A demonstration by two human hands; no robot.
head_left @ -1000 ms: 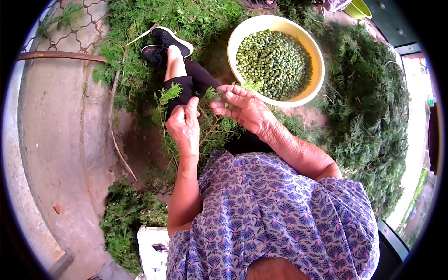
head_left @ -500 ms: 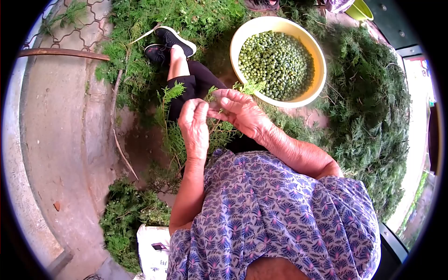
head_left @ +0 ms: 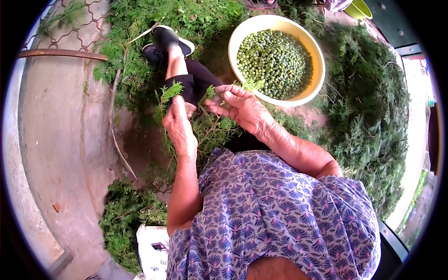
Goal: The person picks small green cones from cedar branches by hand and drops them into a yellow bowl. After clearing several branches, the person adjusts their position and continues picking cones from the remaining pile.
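My left hand (head_left: pixel 180 126) is closed in a pinch, thumb up, on a green conifer branch (head_left: pixel 170 92) whose flat, feathery sprays stick out above and below the fingers. To its right, my right hand (head_left: pixel 245 111) has its fingers partly bent and apart, close to another small spray of the foliage. Whether anything small lies inside its palm is hidden. Just beyond the right hand stands a round cream basin (head_left: pixel 317 86) holding a heap of small green berry-like cones (head_left: pixel 275 63).
Cut conifer branches (head_left: pixel 368 116) lie piled on the right, with more at the top and lower left. A white bag (head_left: pixel 151 252) with a small dark item on it lies at lower left. A dry stick (head_left: pixel 114 112), a curved rusty bar (head_left: pixel 63 54) and a yellow-green container (head_left: pixel 359 9) are around.
My left hand has moved left and slightly down, away from the right hand. The right hand's fingers have spread apart, and the gap between the hands is wider.
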